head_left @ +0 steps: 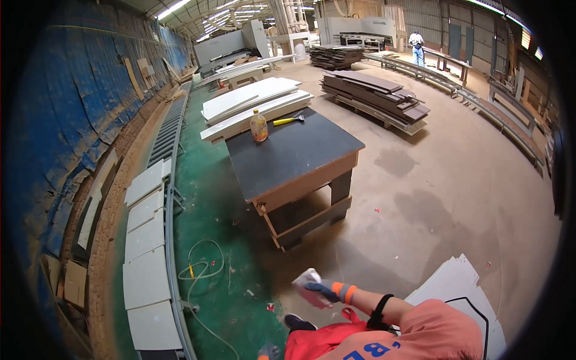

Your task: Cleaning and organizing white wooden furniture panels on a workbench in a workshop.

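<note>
My right hand (326, 292), in a dark glove with an orange cuff, is closed around a crumpled-looking white and pink thing (309, 282); blur hides its exact kind. It is held over the floor in front of the near end of a dark-topped workbench (297, 159). My left hand (270, 351), gloved in grey, shows only partly at the bottom edge, low beside my red apron (318, 342); its fingers are unclear. On the bench stand a clear bottle (258, 127) with a yellow cap and a yellow-handled tool (289, 120) lying flat.
A roller conveyor (162, 141) carrying white panels (147, 270) runs along the left. A hose (207, 276) coils on the green floor. White boards (255, 102) and brown boards (378, 96) are stacked beyond the bench. Another person (416, 47) stands far back right.
</note>
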`<state>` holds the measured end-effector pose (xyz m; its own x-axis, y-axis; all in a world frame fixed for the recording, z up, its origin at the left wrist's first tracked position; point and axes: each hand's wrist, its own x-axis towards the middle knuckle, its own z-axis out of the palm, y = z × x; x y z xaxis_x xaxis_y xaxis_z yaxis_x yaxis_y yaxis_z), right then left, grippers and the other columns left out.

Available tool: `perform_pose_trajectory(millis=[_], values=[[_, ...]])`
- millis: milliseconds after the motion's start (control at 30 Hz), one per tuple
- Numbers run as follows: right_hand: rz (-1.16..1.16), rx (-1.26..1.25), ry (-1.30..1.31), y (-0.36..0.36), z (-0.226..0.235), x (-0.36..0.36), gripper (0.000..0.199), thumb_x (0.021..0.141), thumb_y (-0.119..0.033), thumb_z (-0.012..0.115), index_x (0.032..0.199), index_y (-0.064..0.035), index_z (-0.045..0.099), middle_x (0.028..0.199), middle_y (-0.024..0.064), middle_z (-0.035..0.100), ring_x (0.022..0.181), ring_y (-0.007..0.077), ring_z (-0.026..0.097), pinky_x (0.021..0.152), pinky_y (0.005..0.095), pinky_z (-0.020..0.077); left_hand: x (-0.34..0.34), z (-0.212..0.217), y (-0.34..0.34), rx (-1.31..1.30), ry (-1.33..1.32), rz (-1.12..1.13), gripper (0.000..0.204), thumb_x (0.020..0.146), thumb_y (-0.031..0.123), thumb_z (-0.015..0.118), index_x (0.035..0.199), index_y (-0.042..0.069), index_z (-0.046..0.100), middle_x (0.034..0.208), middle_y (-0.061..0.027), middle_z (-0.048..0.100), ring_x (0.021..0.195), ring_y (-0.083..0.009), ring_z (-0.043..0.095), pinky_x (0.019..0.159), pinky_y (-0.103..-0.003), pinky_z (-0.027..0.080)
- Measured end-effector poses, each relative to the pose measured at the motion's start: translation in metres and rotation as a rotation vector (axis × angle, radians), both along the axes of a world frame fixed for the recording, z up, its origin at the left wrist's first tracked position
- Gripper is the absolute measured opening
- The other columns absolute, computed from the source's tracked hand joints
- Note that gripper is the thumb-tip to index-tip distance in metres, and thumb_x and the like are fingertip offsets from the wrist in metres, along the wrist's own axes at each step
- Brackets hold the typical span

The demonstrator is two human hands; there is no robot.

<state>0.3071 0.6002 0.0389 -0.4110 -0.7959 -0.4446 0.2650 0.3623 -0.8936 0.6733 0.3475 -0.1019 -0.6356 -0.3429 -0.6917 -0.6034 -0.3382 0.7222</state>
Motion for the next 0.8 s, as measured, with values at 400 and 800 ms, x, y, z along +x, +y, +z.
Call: perform_pose_trajectory(millis=[400, 800], values=[[-0.560, -0.664, -0.338, -0.163, 0.182, -0.254, 0.048, 0.092, -0.039, 0.058, 0.127, -0.0062, 0.049, 0.111, 0.0077, 0.060, 0.098, 0.0199, 0.060, 0.083, 0.0352, 0.0519, -0.239, 0.000, -0.189, 0.181, 0.170, 0.249, 0.068, 0.086, 0.050, 0.057, 0.135, 0.009, 0.033, 0.134, -0.0139, 0.039, 0.118, -0.0272, 0.043, 0.093, -0.041, 0.041], [-1.144, -0.735, 0.433, -0.293, 0.296, -0.599, 0.047, 0.084, -0.039, 0.066, 0.113, -0.0024, 0.058, 0.091, 0.0107, 0.063, 0.080, 0.0209, 0.060, 0.059, 0.0337, 0.0499, -0.343, -0.013, -0.272, 0.407, 0.086, 0.545, 0.081, 0.087, 0.050, 0.059, 0.147, 0.009, 0.022, 0.151, -0.0141, 0.027, 0.134, -0.0272, 0.035, 0.105, -0.042, 0.036]])
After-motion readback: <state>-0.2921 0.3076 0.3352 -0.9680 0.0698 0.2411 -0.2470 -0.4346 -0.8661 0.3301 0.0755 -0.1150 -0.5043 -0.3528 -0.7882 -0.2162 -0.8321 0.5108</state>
